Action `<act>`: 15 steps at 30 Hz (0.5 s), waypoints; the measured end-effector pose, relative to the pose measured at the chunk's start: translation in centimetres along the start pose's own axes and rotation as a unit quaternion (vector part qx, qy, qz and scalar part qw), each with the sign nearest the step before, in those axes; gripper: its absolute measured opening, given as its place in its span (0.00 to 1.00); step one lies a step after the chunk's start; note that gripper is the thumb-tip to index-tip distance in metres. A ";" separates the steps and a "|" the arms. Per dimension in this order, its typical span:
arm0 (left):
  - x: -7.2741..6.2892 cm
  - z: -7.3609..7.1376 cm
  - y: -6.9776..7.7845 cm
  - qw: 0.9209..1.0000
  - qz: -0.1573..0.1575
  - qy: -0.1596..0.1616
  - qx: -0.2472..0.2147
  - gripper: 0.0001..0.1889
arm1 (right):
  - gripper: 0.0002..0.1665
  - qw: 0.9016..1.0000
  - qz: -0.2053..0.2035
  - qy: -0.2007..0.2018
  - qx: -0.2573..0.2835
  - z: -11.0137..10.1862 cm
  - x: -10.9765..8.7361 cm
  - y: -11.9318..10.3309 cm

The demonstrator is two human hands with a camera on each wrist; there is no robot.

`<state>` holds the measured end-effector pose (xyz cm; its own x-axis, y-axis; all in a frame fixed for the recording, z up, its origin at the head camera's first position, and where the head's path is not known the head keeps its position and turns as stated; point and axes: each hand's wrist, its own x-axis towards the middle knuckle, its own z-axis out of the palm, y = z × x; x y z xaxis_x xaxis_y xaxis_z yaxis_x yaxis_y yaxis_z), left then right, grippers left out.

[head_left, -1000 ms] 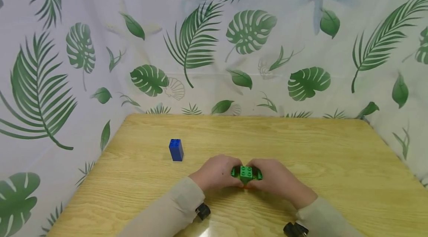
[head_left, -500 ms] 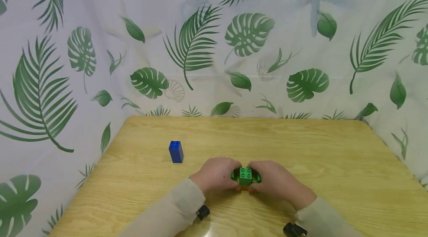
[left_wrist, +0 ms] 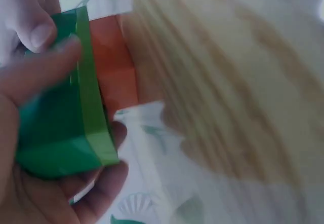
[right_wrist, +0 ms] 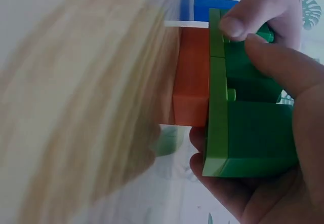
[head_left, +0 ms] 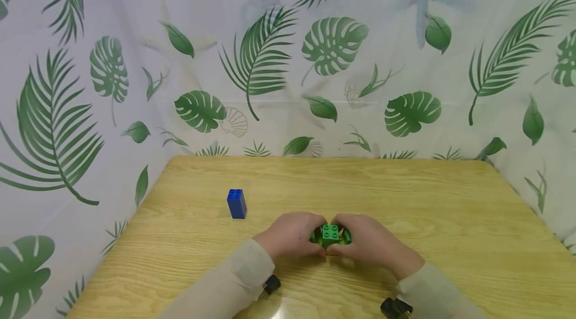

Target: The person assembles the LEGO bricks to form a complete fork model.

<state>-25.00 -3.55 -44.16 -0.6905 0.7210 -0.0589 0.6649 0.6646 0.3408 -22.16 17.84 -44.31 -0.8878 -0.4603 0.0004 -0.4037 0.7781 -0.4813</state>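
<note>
Between my two hands stands a block build. An orange brick [right_wrist: 191, 77] at its base sits on the table, light green plates [right_wrist: 217, 92] lie across it, and several green bricks [head_left: 330, 234] are on top. My left hand [head_left: 292, 235] grips the build's left end, fingers curled behind it; the thumb looks blurred in the left wrist view. On the right end, my right hand [head_left: 371, 241] grips likewise, its thumb on the near side. The hands hide most of the outer bricks in the head view.
A tall blue brick [head_left: 236, 204] stands upright on the wooden table [head_left: 405, 189], to the left of and behind my hands. Beyond the table hangs a white cloth [head_left: 279, 69] printed with green leaves. Black wrist cameras [head_left: 396, 308] sit below the sleeves.
Both hands stay on the build, which hardly shifts. My thumbs have moved slightly closer together at the near side, covering more of the orange brick. The blue brick has not moved.
</note>
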 end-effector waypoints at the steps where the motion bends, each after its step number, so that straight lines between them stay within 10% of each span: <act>1: -0.1 0.0 -0.1 1.000 0.005 -0.002 -0.008 0.23 | 0.23 1.000 0.002 0.000 0.008 0.0 -0.1 0.1; 15: -1.0 -0.9 -0.8 0.999 0.047 -0.014 0.003 0.18 | 0.19 0.999 -0.037 0.010 -0.020 0.5 -0.1 0.9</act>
<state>-25.13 -5.00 -43.51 -0.6166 0.7855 -0.0527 0.7283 0.5945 0.3406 -22.27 18.35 -45.18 -0.8593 -0.5088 0.0529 -0.4768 0.7592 -0.4431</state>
